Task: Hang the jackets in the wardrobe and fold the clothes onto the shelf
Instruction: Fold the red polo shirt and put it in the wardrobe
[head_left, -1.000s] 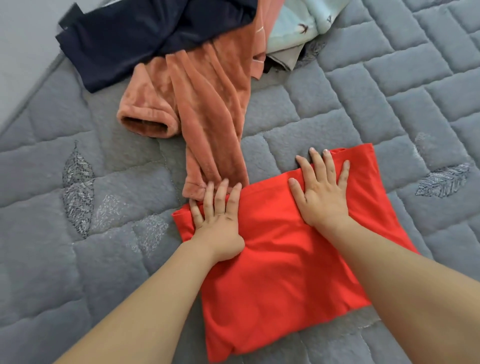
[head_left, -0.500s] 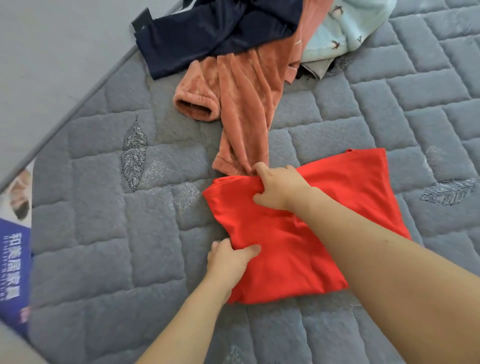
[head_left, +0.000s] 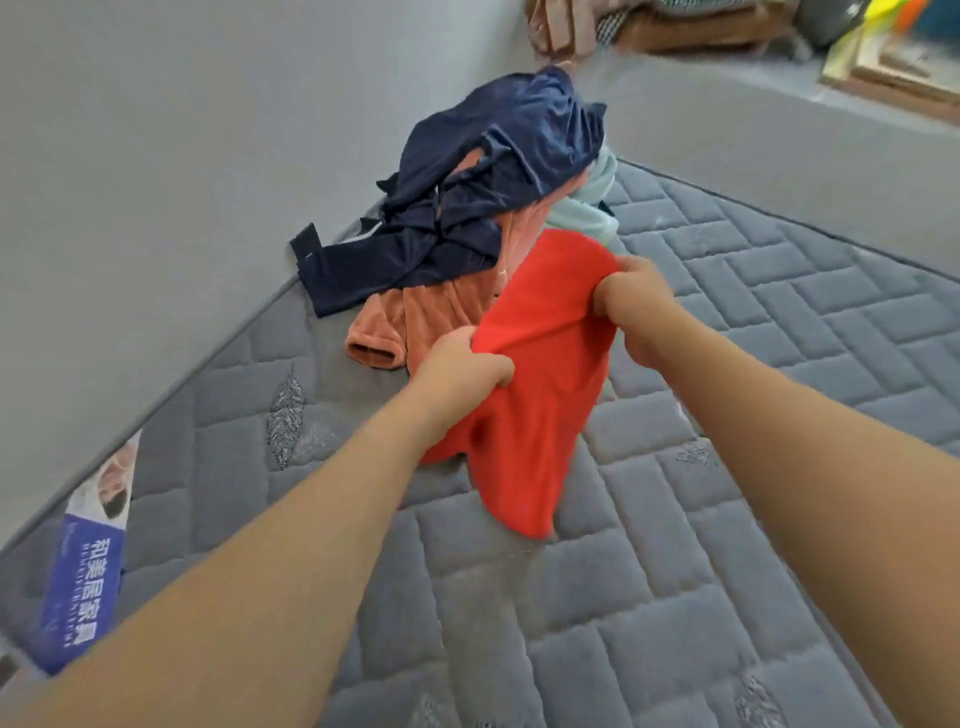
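The grey quilted mattress (head_left: 675, 597) fills most of the view under both arms, and its near and right parts run out of frame. A blue label (head_left: 83, 587) with white printed characters sits on its edge, far left of the left hand, partly cut off at the bottom. Beyond the hands lies a pile of clothes: a navy garment (head_left: 483, 192) on top, an orange fleece piece (head_left: 415, 322) below it just past the left hand, and a pale green one (head_left: 592, 208) mostly buried, so its shape is hard to tell. At the top edge a ledge (head_left: 727, 67) carries blurred, cropped things that I cannot make out.

The red garment (head_left: 540, 374) hangs between the two hands, lifted off the mattress; its lower end droops close to the quilting, and whether it touches is unclear. Its folds hide how it is layered. The left hand (head_left: 457, 369) grips the near left edge, fingers curled into the cloth. The right hand (head_left: 634, 301) is clamped on the upper right edge, knuckles toward the camera, fingertips hidden behind the fabric. Both forearms reach forward, nearly straight.
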